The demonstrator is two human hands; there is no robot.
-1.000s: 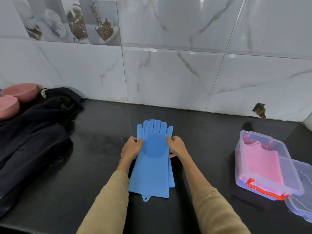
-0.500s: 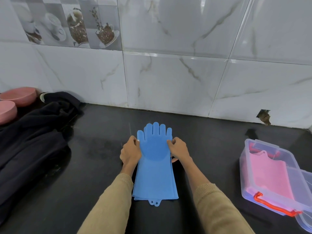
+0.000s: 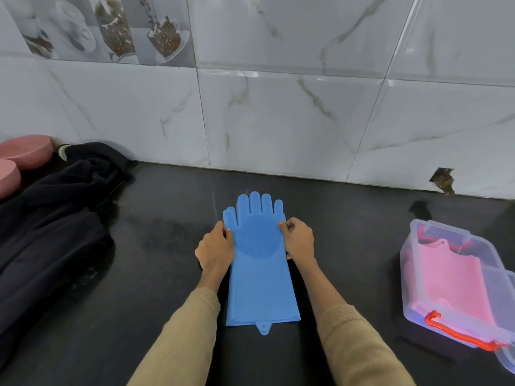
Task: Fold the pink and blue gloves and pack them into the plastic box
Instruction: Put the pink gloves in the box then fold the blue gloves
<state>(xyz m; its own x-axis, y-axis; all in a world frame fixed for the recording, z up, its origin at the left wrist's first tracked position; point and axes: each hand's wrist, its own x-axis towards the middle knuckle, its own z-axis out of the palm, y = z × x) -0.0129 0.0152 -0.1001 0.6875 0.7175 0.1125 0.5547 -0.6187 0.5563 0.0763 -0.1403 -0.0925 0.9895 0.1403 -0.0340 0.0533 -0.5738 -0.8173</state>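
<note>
- Your left hand (image 3: 214, 247) sits at the left edge of the blue gloves (image 3: 260, 263), level with the palm; the fingers are curled in and pinch that edge.
- Your right hand (image 3: 298, 240) mirrors it on the right edge, fingers bent and gripping the rubber just below the glove's fingers.
- The blue gloves lie flat on the black counter (image 3: 156, 274), stacked one on the other, fingertips toward the tiled wall (image 3: 278, 121) and cuffs toward you. A round bristled patch faces up on the palm; a small hanging tab sticks out at the cuff end.
- The plastic box (image 3: 434, 319) stands well to the right of the blue gloves, open, with a red handle (image 3: 459, 334) on its near side. Its clear lid (image 3: 508, 355) lies at the frame's right edge, touching the box.
- The pink gloves (image 3: 457, 285) lie inside the box, flat.
- A dark cloth (image 3: 47, 218) is heaped on the counter's left side; two pink bowls (image 3: 26, 150) stand behind it by the wall.
- Both your sleeves (image 3: 359, 346) are tan knit.
</note>
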